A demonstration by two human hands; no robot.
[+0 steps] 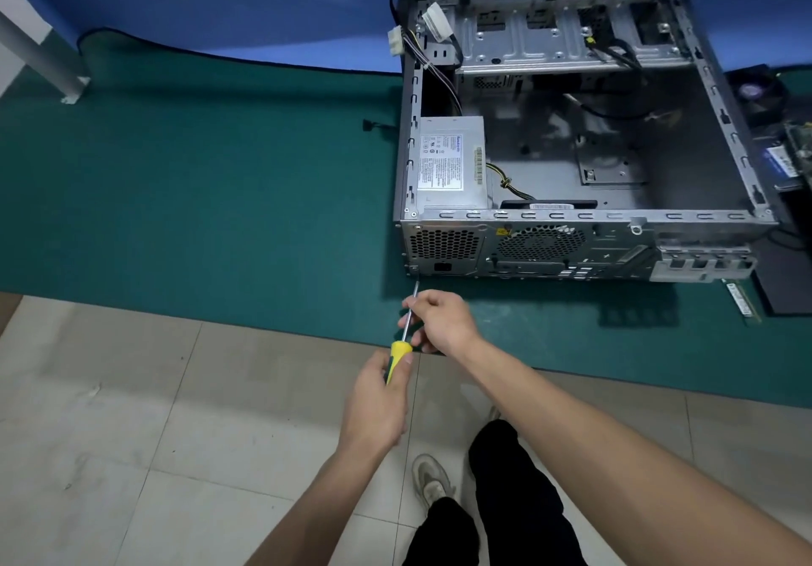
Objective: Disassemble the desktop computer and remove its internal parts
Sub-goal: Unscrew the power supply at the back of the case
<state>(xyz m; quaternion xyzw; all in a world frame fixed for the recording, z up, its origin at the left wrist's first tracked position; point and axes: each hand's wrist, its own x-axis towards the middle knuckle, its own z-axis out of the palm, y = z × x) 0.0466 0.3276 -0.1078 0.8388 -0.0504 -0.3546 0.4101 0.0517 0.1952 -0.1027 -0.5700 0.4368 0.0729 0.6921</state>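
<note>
My left hand (378, 398) grips the yellow handle of the screwdriver (402, 345), and my right hand (441, 321) pinches its metal shaft just ahead of that. The tip meets the lower left corner of the computer case (571, 249), which lies open on the green mat (197, 192) beyond my hands. Inside, just past the tip, sits the power supply (450, 163); its white label carries print too small for me to read. White connectors (433, 20) hang at the far corner.
</note>
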